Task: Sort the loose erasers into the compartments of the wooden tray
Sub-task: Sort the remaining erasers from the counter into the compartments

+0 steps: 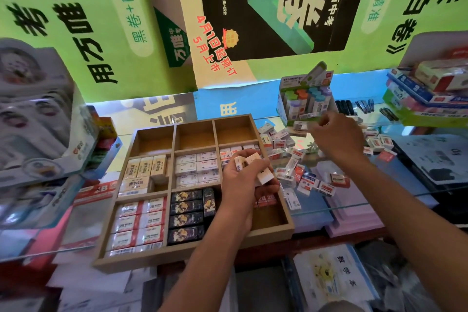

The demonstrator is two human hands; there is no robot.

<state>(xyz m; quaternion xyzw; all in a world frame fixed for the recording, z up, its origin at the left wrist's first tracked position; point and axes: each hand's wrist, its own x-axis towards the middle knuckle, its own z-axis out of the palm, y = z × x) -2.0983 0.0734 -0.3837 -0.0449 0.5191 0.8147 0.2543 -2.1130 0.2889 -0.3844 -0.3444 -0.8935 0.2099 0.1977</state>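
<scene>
A wooden tray (pixel 195 251) with nine compartments lies on a glass counter. Its back row holds nothing; other cells hold cream, white, red-and-white and black erasers. My left hand (pixel 247 182) hovers over the tray's right side and grips a bunch of white erasers (pixel 255 166). A heap of loose erasers (pixel 301 167) is spread to the right of the tray. My right hand (pixel 336 138) is raised above that heap, fingers curled around a small white eraser (pixel 310 116).
A display box of coloured-cap correction items (pixel 304 99) stands behind the heap. Stacked stationery boxes (pixel 428 94) fill the back right, packaged goods (pixel 38 114) the left. Green and black posters cover the wall. The glass edge (pixel 354 206) runs near the front.
</scene>
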